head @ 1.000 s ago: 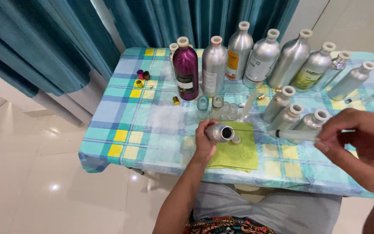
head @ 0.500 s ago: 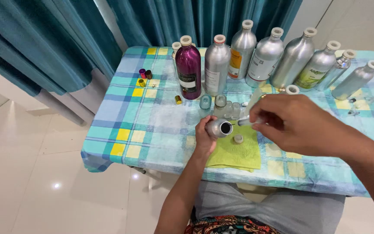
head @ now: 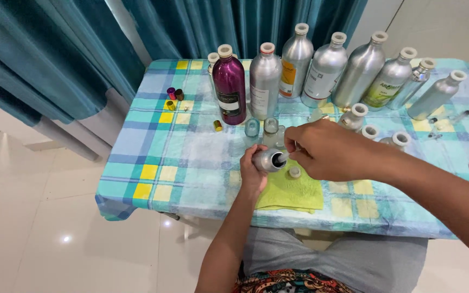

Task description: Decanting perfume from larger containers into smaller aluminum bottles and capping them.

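At mid-frame the left hand (head: 253, 172) grips a small silver bottle (head: 268, 160), tilted with its open mouth facing right. The right hand (head: 329, 150) pinches a thin dropper (head: 290, 154) at that mouth. A yellow-green cloth (head: 294, 192) lies below on the checked worktop (head: 191, 157); tall metal bottles (head: 327, 70) stand behind.
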